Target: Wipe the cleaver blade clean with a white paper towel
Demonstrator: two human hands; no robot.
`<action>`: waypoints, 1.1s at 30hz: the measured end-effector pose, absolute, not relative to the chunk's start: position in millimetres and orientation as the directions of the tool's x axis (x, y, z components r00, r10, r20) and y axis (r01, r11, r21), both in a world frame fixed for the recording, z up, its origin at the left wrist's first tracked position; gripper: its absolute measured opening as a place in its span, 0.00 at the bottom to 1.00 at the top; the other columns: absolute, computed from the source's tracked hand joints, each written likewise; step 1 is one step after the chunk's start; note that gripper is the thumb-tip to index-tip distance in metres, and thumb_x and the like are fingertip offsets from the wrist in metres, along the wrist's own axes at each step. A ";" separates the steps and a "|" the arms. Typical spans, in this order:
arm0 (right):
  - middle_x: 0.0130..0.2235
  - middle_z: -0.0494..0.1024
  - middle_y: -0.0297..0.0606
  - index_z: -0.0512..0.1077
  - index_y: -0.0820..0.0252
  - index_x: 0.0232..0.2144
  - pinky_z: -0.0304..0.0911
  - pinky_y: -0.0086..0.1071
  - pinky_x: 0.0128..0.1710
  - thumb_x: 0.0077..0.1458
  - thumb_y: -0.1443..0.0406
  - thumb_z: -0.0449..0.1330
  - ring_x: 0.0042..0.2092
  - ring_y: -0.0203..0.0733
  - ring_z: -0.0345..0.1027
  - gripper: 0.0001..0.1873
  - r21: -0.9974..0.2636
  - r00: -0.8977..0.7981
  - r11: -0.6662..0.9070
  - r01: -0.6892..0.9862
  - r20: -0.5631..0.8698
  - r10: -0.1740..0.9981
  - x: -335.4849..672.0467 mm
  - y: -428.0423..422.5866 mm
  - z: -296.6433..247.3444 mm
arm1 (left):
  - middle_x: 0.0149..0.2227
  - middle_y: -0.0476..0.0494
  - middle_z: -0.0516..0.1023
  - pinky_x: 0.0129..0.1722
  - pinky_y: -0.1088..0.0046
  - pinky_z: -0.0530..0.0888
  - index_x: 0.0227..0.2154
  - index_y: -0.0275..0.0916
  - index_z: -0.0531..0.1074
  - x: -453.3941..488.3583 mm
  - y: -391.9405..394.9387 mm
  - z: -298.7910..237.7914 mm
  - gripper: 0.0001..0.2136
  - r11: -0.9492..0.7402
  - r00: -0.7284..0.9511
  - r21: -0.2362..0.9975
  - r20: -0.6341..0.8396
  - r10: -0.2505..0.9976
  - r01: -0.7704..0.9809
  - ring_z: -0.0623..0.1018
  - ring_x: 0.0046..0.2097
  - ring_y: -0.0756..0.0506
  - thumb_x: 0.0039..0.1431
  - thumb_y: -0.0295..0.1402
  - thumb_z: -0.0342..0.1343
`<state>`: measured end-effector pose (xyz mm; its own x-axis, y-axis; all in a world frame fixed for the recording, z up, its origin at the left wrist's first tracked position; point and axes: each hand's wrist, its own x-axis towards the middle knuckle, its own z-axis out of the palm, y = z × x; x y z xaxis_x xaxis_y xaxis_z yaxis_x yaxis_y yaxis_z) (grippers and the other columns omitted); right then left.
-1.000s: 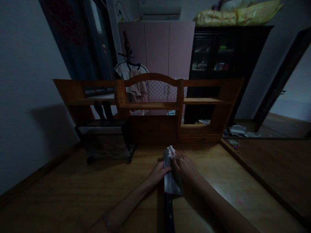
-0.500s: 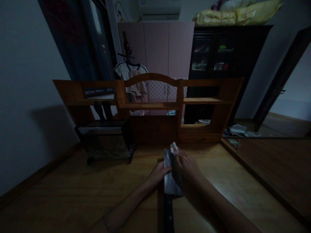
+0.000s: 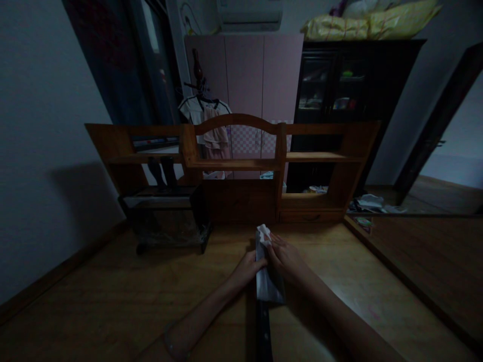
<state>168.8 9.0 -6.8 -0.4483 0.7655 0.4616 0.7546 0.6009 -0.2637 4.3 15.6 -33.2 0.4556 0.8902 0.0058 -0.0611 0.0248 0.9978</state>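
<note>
A cleaver with a broad metal blade and a black riveted handle points away from me, its handle running off the bottom edge. My left hand grips the blade from the left, with the thumb lying across its face. A crumpled white tissue is pressed on the far end of the blade by my right hand. The right fingers are close together over the tissue and partly cover the blade. Nobody's hand is on the cleaver's handle.
On the wooden tabletop, a knife block with two dark handles stands at the left. A wooden shelf unit with a small drawer spans the back. A raised edge runs along the right side, and a wall bounds the left.
My right hand has moved the tissue slightly left, from the far right corner onto the blade's far end. My left hand keeps its hold on the blade.
</note>
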 end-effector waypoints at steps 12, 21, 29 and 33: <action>0.44 0.76 0.54 0.74 0.67 0.41 0.63 0.41 0.49 0.65 0.69 0.44 0.48 0.53 0.70 0.19 -0.162 -0.285 0.344 0.925 0.303 0.909 181.8 10.6 -11.8 | 0.31 0.45 0.75 0.33 0.74 0.67 0.32 0.32 0.72 4.9 13.3 -32.7 0.10 0.039 0.434 0.997 -0.008 0.901 -0.063 0.73 0.32 0.47 0.47 0.32 0.56; 0.67 0.45 0.33 0.48 0.55 0.66 0.43 0.43 0.65 0.70 0.58 0.37 0.67 0.41 0.34 0.25 -0.422 -0.388 0.625 0.657 0.521 0.760 165.9 8.4 0.0 | 0.35 0.43 0.75 0.37 0.72 0.66 0.35 0.31 0.72 3.9 14.5 -30.2 0.12 -0.027 0.432 0.999 0.042 0.901 -0.041 0.73 0.37 0.45 0.47 0.32 0.56; 0.67 0.45 0.36 0.47 0.55 0.66 0.43 0.45 0.65 0.71 0.59 0.37 0.67 0.42 0.34 0.25 -0.403 -0.417 0.678 0.615 0.564 0.713 163.4 6.0 1.6 | 0.30 0.45 0.73 0.34 0.73 0.65 0.30 0.31 0.71 3.5 15.7 -30.0 0.10 -0.060 0.432 0.998 0.051 0.900 0.008 0.70 0.33 0.47 0.47 0.34 0.55; 0.66 0.46 0.38 0.49 0.58 0.65 0.41 0.44 0.66 0.71 0.60 0.38 0.67 0.42 0.36 0.24 -0.348 -0.480 0.692 0.633 0.525 0.703 159.9 -0.2 9.3 | 0.33 0.44 0.75 0.36 0.73 0.66 0.31 0.31 0.72 2.8 17.4 -33.1 0.11 -0.103 0.427 0.993 0.072 0.901 0.050 0.71 0.36 0.45 0.50 0.37 0.56</action>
